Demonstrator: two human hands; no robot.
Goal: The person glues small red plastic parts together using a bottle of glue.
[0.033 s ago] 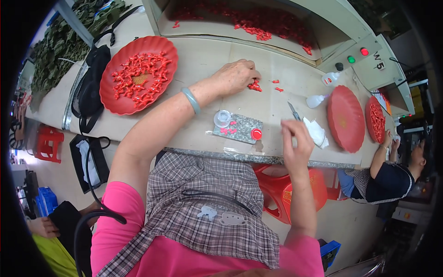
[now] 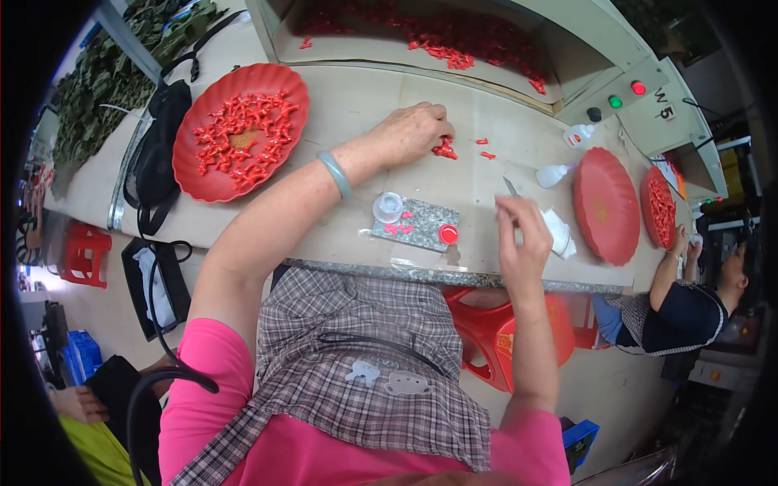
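My left hand (image 2: 413, 134), its wrist in a pale green bangle, reaches to the middle of the table. Its curled fingers close on a small cluster of glossy red figure-like pieces (image 2: 444, 149). My right hand (image 2: 524, 229) is raised near the table's front edge, thumb and fingers drawn together. Whatever they may hold is too small to make out. Just beyond its fingertips the blade of a knife (image 2: 510, 186) shows; the hand covers the rest. Between my hands a speckled stone slab (image 2: 427, 221) carries a clear small cup (image 2: 389, 207), pink bits and a red round cap (image 2: 447, 234).
A scalloped red tray (image 2: 188, 162) of red pieces stands left; another red tray (image 2: 604, 206) stands right, near a squeeze bottle (image 2: 553, 175) and white tissue (image 2: 558, 233). Behind is an open cabinet (image 2: 356, 53) with red pieces. A co-worker (image 2: 689, 308) sits far right.
My right hand has moved slightly away from me, now covering part of the knife. My left hand stays at the red pieces.
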